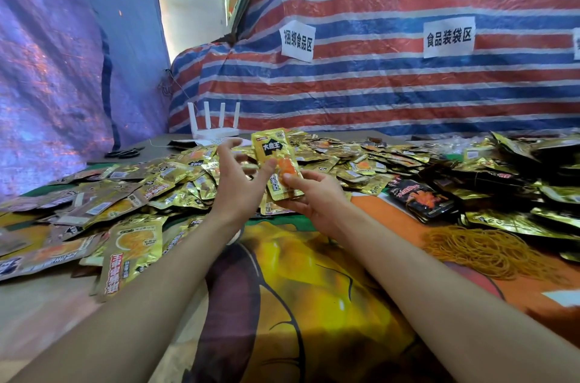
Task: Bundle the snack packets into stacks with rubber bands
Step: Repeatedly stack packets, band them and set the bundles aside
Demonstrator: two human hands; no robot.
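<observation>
Above the middle of the table, the right hand (310,197) pinches a gold snack packet (277,163) upright, thumb on its printed face and fingers behind. I cannot tell whether more packets sit behind it. The left hand (235,185) is spread wide just beside it, fingers straight, its thumb touching the packet's left edge and gripping nothing. Loose packets (131,191) lie in a broad heap across the far and left sides of the table. The rubber bands (489,249) sit in a tangle on the cloth to the right, well apart from both hands.

The step seems to be gathering a stack, with no band picked up yet. To do it well, each new packet should face the same way, with its edges squared against the left palm before the right thumb clamps down. The foil looks slick, so a loose pinch may let the stack fan out. A firm, even stack should make it easier to stretch a band round the middle afterwards.
</observation>
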